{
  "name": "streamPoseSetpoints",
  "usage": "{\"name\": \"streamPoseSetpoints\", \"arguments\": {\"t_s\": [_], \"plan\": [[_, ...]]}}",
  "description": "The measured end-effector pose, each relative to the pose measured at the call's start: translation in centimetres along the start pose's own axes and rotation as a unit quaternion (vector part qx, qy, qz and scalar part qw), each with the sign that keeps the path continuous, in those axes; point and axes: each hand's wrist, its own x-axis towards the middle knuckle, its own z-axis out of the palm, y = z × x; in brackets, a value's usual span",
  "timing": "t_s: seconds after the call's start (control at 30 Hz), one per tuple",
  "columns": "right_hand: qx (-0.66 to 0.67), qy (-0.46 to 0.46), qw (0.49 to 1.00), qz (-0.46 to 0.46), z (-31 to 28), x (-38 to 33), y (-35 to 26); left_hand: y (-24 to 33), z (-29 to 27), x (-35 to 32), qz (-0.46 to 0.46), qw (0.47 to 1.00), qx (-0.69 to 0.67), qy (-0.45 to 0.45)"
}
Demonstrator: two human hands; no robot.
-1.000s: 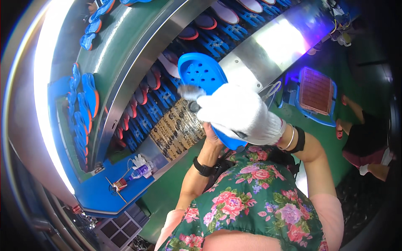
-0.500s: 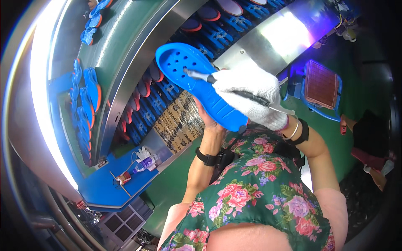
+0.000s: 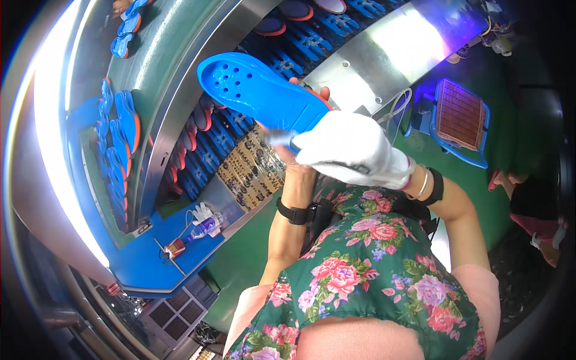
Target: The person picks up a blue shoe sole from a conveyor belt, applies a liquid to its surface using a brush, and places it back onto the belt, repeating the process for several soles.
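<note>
A blue shoe sole (image 3: 264, 99) with a cluster of round holes at its far left end is in front of me, tilted, with an orange edge on its right side. My left hand (image 3: 289, 157), bare, grips it from underneath; fingertips show past its right edge. My right hand (image 3: 354, 147), in a white knit glove, is closed around a brush (image 3: 277, 138). The brush's pale head is blurred and lies by the sole's near edge, close to my left hand. The glove hides most of the handle.
A curved green conveyor (image 3: 171, 48) carries blue soles (image 3: 126, 120) at left. Below it, a rack (image 3: 306, 42) holds shoe parts. A blue shelf (image 3: 144, 267) bears a bottle (image 3: 207, 227). A stool (image 3: 459, 123) stands right; another person's legs (image 3: 510, 180) show at far right.
The sole has shifted left and slightly up and turned flatter. The brush has moved from beside the holes to the sole's near edge, by my left hand.
</note>
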Motion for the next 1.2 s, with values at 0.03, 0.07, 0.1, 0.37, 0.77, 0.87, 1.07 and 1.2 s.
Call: {"name": "streamPoseSetpoints", "arguments": {"t_s": [0.03, 0.07, 0.1, 0.37, 0.77, 0.87, 1.07, 1.2], "plan": [[0.082, -0.01, 0.996, 0.021, -0.5, 0.3, 0.0, 0.2, -0.2, 0.2, 0.002, 1.0, -0.02, -0.019], [0.163, -0.02, 0.986, 0.042, -0.8, 0.4, 0.2, 0.3, -0.2, 0.3, 0.005, 0.998, -0.04, -0.037], [0.099, -0.009, 0.993, 0.068, -1.1, 0.0, 0.7, 0.3, 0.1, -0.2, 0.022, 0.999, 0.005, 0.039], [0.134, -0.073, 0.988, 0.026, -1.4, -0.9, 0.9, 1.0, 0.2, 0.3, -0.024, 1.0, -0.004, 0.008], [0.1, -0.064, 0.987, 0.112, -2.0, -1.1, 1.4, 2.3, 0.7, 0.1, -0.05, 0.998, 0.015, 0.044], [0.105, -0.126, 0.986, 0.037, -1.7, -1.8, 0.4, 3.5, -0.5, -0.1, -0.081, 0.992, 0.061, 0.077], [0.152, -0.082, 0.949, 0.265, -2.2, -1.2, 0.6, 3.5, 0.1, 0.0, -0.127, 0.985, 0.097, 0.065], [0.191, -0.154, 0.96, 0.134, -1.8, -2.3, 0.0, 4.5, -1.2, 0.4, -0.189, 0.982, 0.029, 0.011]]}}
